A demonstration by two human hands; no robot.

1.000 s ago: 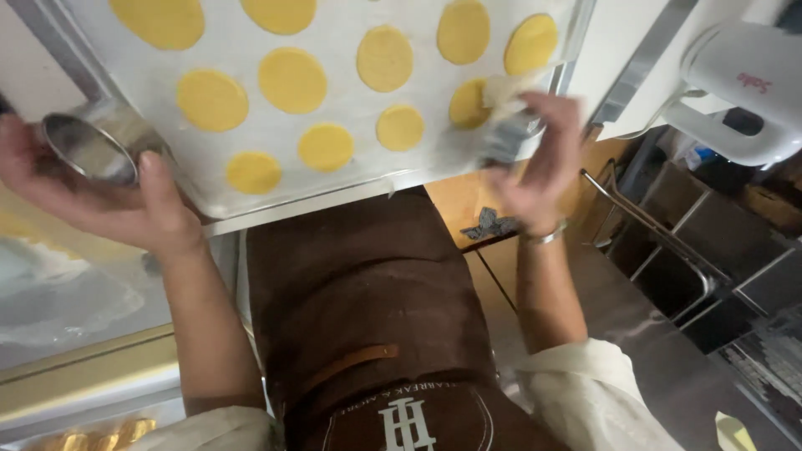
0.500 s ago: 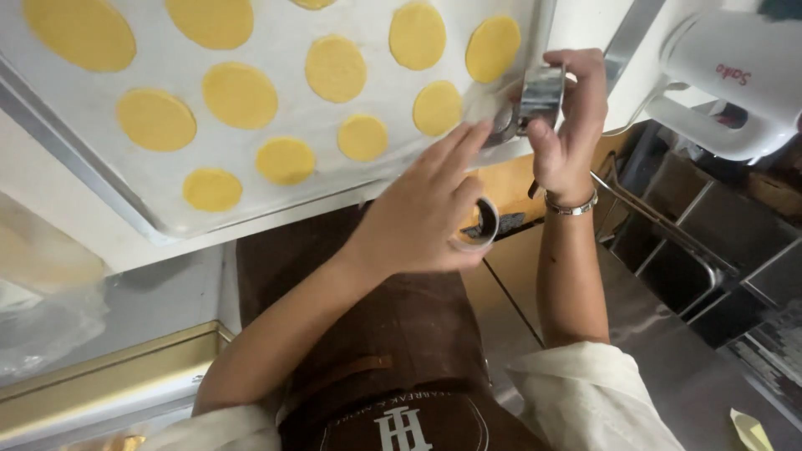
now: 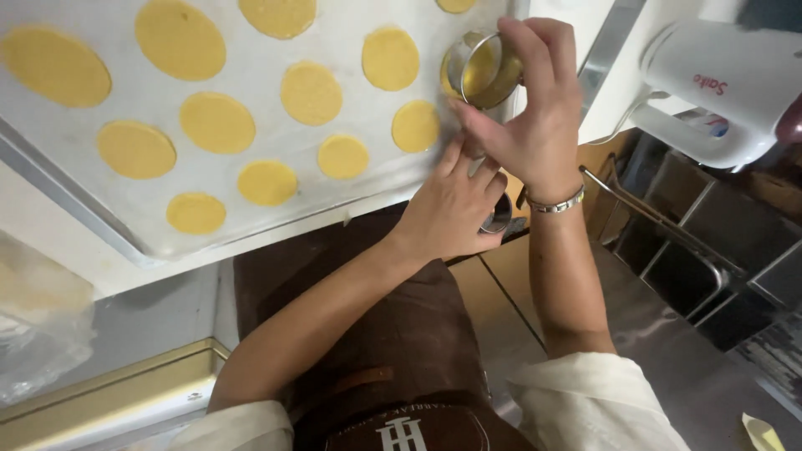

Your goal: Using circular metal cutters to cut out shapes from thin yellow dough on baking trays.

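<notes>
While tilted, shiny round metal cutter [image 3: 482,68], yellow dough inside

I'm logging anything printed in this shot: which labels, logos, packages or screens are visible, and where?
White appliance, upper right: rounded white body with a small red logo.
Brown apron, bottom centre: white emblem on a dark patch.
Clear plastic bag, left edge: crumpled, no print visible.
No screens or signs.

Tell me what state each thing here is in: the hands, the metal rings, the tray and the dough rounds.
Right hand: gripping a metal ring cutter, tilted, yellow dough inside.
Left hand: holding a smaller metal ring, fingertips reaching up to the cutter.
Baking tray: lined in white, loaded.
Dough rounds: flat, yellow, spaced apart.
Bracelet: on right wrist.
</notes>
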